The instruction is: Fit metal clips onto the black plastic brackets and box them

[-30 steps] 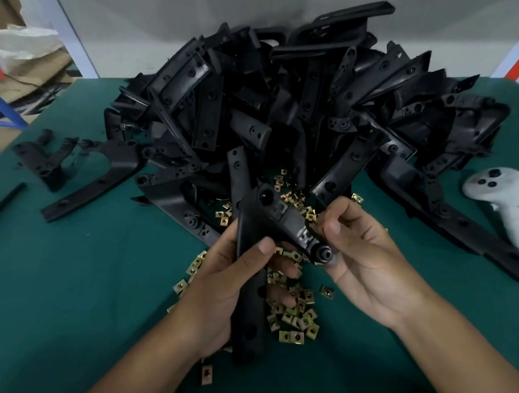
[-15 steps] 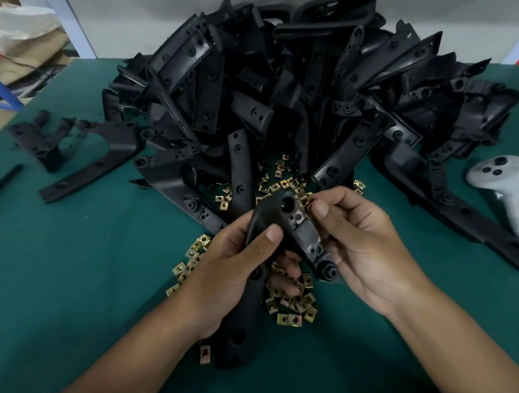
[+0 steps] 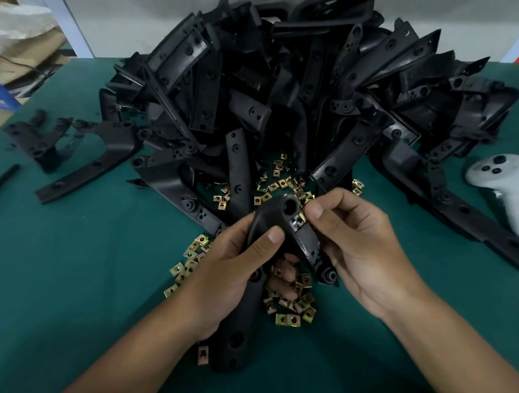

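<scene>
Above green mat (image 3: 67, 276), left hand (image 3: 227, 272) grips bracket (image 3: 281, 224), thumb across bend. Right hand (image 3: 361, 246) pinches clip (image 3: 301, 217) at bracket's upper arm. Loose clips (image 3: 288, 319) beneath; bracket pile (image 3: 287, 92) behind.

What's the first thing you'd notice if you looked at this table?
The huge heap of black plastic brackets piled at the back of the green table. Next, the two hands in front: the left hand grips one black bracket, while the right hand pinches near its top. Shiny gold metal clips lie scattered under them, and a white controller rests at the right edge.
</scene>
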Available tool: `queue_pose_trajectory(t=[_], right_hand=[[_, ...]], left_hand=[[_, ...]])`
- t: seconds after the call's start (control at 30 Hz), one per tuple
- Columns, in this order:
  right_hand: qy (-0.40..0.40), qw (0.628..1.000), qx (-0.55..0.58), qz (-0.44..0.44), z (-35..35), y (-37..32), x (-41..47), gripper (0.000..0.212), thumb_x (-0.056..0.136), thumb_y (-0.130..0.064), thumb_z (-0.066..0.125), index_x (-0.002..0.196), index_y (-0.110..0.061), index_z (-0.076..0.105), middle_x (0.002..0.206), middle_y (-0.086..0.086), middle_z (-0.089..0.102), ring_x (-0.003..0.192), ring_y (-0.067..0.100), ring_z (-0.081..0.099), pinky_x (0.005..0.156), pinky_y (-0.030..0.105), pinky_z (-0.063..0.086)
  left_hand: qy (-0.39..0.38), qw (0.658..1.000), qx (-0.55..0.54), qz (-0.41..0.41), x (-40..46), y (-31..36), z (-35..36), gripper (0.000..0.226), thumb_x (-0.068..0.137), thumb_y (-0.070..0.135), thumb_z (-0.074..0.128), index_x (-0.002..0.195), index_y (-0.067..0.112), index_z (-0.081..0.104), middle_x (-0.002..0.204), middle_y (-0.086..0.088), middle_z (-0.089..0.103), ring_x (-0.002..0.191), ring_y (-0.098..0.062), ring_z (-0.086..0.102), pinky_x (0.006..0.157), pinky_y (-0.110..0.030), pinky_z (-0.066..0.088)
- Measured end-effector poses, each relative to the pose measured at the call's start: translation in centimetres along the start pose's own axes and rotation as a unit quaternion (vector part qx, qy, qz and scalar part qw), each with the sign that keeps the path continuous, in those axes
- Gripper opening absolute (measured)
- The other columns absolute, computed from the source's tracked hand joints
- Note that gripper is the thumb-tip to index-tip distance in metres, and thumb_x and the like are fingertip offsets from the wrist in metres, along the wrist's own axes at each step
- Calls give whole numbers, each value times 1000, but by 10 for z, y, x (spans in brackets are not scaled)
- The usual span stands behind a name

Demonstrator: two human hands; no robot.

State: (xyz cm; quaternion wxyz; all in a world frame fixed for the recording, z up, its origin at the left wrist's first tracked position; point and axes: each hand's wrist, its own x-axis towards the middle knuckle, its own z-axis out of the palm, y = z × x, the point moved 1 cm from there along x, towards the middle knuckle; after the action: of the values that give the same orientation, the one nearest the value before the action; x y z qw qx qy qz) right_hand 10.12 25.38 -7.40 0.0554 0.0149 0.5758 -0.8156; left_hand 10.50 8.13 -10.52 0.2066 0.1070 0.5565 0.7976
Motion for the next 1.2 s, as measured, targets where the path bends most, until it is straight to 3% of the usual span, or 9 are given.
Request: queue_pose_trajectory(t=[0.13,0.33,0.47,0.53,0.67,0.77,0.87,1.0,1.2], right_hand=[[-14,999,-30,-26,1,0,-2,37,67,-47,88,77,-16,70,87,22,65,81,34,60,81,50,47],[-38,997,-39,-48,-1,2,-2,24,92,-40,64,87,-21,77,88,8,73,83,26,67,80,39,53],[-82,992,90,12,-6,5,6,44,86,1,38,94,-20,77,109,7,72,91,22,57,82,32,52],[-76,986,144,42,-10,6,10,54,83,15,34,95,-16,77,114,11,73,91,17,64,79,27,56],[-114,965,223,82,-15,6,15,50,84,20,41,127,-1,55,132,22,64,120,29,65,88,31,58],[-130,950,266,95,-18,5,17,53,88,11,51,138,-3,45,137,26,59,126,33,60,97,31,54],[-85,958,253,102,-20,6,19,49,85,7,58,133,-1,52,130,23,65,117,28,67,87,26,58],[-51,971,206,111,-18,8,18,29,84,-3,63,107,-10,78,112,12,75,91,13,75,72,20,59],[-83,972,197,98,-19,6,18,32,77,-5,76,107,-16,80,107,4,75,89,7,71,77,18,58]], left_hand=[[-2,1000,-7,-2,0,1,0,22,97,36,62,111,22,71,86,-2,70,75,-16,67,62,-31,58],[10,1000,-14,2,0,3,1,22,97,37,61,108,21,72,84,-1,70,70,-15,66,61,-30,58],[45,998,-30,11,1,8,2,27,97,43,63,106,20,72,81,-3,67,68,-14,64,60,-28,57],[55,998,-41,16,1,10,2,32,93,43,60,108,17,72,81,-4,66,68,-12,63,60,-27,57],[56,996,-64,11,1,12,1,33,90,44,61,108,20,74,82,-3,65,67,-11,61,59,-27,56],[51,996,-68,12,2,12,0,34,91,44,60,110,19,72,83,-3,64,68,-11,60,61,-27,56],[49,996,-70,13,2,12,0,31,92,43,59,106,18,72,84,-3,63,68,-11,60,60,-27,56],[47,996,-73,7,1,11,0,33,91,43,61,107,16,71,84,-3,64,67,-12,60,59,-27,55],[46,997,-64,9,2,10,1,34,91,43,60,107,15,71,84,-2,65,67,-11,60,58,-27,56]])
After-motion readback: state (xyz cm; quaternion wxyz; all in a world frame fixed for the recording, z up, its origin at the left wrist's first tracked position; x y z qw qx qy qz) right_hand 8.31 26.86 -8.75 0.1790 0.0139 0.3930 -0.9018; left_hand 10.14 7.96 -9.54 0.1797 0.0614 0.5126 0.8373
